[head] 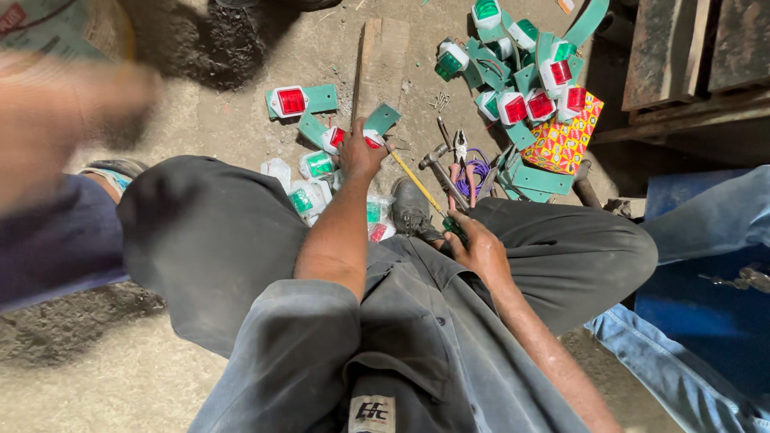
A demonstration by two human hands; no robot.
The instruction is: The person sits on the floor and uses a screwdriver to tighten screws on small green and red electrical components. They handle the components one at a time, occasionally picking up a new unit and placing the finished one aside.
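I sit on the ground with my knees apart. My left hand (358,154) reaches down between my legs and closes on a small red-and-white lamp (370,139) fixed to a green bracket (383,119). My right hand (480,247) rests on my right thigh and grips the green handle of a screwdriver (420,184), whose yellow shaft points up and left toward the lamp. Several wrapped green and red lamps (309,186) lie just left of my left hand.
A heap of green-bracketed lamps (521,76) and a red-yellow patterned box (565,136) lie ahead on the right. A hammer (443,175), pliers (460,148) and purple wire (476,170) sit by my shoe. Another person's blurred hand (56,120) is at left, jeans-clad legs (698,232) at right.
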